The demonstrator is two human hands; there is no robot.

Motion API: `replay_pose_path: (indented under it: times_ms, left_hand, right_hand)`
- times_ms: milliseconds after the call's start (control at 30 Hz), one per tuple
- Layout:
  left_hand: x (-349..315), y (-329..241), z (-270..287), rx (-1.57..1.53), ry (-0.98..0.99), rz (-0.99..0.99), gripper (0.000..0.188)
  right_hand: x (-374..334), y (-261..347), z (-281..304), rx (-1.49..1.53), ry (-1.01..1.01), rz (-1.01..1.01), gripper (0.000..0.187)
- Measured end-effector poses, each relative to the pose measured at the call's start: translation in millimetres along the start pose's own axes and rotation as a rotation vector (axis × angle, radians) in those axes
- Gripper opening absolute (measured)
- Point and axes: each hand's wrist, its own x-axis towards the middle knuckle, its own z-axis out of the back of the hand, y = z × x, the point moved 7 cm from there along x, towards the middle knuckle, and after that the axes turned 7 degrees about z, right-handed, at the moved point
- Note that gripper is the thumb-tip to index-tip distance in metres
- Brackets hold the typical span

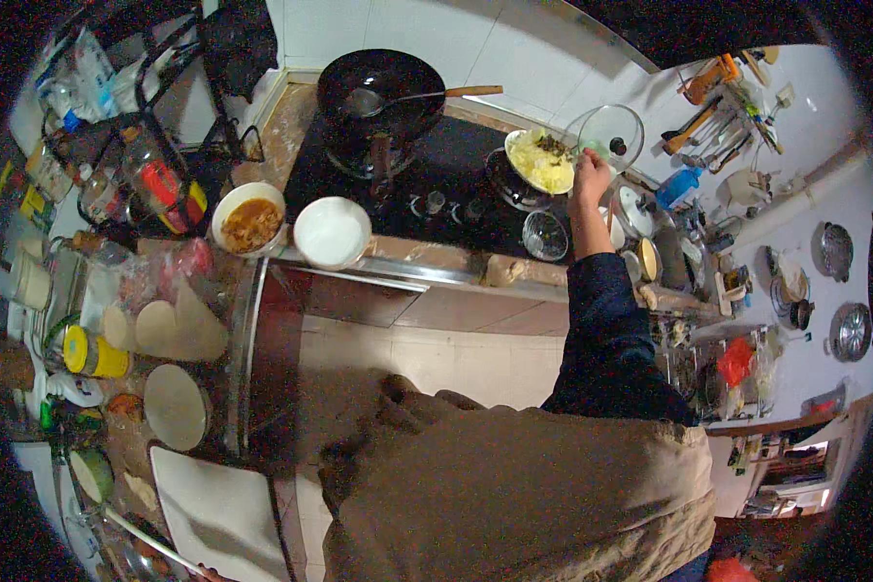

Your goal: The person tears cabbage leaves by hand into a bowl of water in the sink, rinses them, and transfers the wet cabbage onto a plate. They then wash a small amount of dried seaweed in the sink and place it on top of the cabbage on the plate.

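My right hand [592, 179] is stretched out to the back right of the stove, its fingers closed at the lower left rim of a clear glass lid [628, 133] with a black knob. The lid is tilted up near the tiled wall. Just left of the hand, a plate of pale yellow food with dark bits on it [541, 163] sits over the right burner. A small clear glass bowl [545, 236] stands at the front of the stove, beside my forearm. My left hand does not show.
A black wok [378, 92] with a wooden-handled ladle [473, 91] sits on the left burner. Two bowls, one with brown food [250, 223] and one white inside [332, 234], stand at the counter's front edge. Left lie a cutting board [218, 509] and a yellow-lidded jar [92, 351].
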Motion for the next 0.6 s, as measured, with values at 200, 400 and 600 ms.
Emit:
replay_pose_path:
  times_ms: [200, 400, 600]
  left_hand:
    - [-45.4, -43.7, -23.3, -0.084, 0.027, 0.017, 0.03]
    - [-73.3, -92.5, -20.3, -0.099, -0.024, -0.024, 0.032]
    - [-65.6, -100.6, -36.5, -0.09, -0.019, -0.143, 0.035]
  right_hand:
    - [43.7, -32.6, -52.2, -0.637, 0.477, 0.555, 0.04]
    - [81.3, -74.8, -48.2, -0.417, 0.488, 0.428, 0.038]
    - [97.8, -94.8, -39.9, -0.126, 0.376, 0.299, 0.03]
